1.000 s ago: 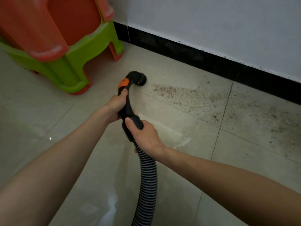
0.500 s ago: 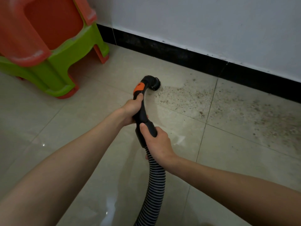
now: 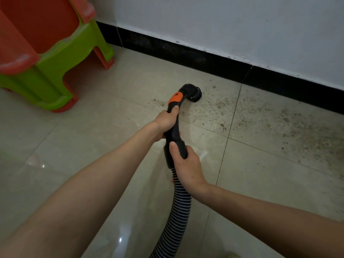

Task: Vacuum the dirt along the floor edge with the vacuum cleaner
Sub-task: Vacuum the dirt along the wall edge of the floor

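Observation:
I hold a black vacuum handle (image 3: 174, 131) with an orange button (image 3: 176, 98). My left hand (image 3: 166, 121) grips its upper part, thumb just below the button. My right hand (image 3: 186, 164) grips the lower collar where the ribbed hose (image 3: 175, 220) joins. The curved black nozzle (image 3: 193, 94) rests on the tile at the left end of a band of brown dirt specks (image 3: 279, 123) that runs to the right along the black baseboard (image 3: 204, 58).
Stacked orange and green plastic stools (image 3: 52, 58) stand on the floor at the upper left, near the wall corner. A white wall rises above the baseboard. Glossy beige floor tiles (image 3: 93, 146) stretch to the left and below my arms.
The nozzle has moved right along the floor into the dirt band. The specks it passed over are mostly gone. Both hands keep the same grip.

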Available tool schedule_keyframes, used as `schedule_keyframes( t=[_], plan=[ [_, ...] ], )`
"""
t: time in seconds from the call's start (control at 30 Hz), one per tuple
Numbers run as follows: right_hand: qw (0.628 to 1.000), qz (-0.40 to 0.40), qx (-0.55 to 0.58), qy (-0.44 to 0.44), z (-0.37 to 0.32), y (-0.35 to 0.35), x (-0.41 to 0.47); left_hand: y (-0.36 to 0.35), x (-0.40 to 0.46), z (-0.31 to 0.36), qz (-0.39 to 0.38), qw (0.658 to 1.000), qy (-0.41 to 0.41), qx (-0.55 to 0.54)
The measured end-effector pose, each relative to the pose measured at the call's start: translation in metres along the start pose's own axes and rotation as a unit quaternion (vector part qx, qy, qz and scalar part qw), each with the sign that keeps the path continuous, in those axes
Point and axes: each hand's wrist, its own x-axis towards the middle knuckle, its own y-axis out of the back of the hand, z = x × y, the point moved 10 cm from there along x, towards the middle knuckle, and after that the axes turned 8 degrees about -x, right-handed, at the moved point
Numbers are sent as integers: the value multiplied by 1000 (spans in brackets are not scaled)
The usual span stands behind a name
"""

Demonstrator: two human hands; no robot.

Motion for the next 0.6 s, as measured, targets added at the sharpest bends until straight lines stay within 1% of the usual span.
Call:
schedule_keyframes(
  t=[0.13, 0.33, 0.5, 0.6],
  plan=[
    [1000, -20, -16, 16, -11, -20, 12, 29, 4, 7, 34, 999, -14, -4],
    [992, -89, -71, 49, -40, -75, 36, 114, 8, 12, 138, 989, -31, -29],
    [974, -193, -103, 55, -49, -125, 30, 189, -6, -1, 235, 969, -22, -73],
    [963, -241, -107, 56, -50, -139, 19, 214, -16, -14, 257, 962, -5, -86]
  ],
)
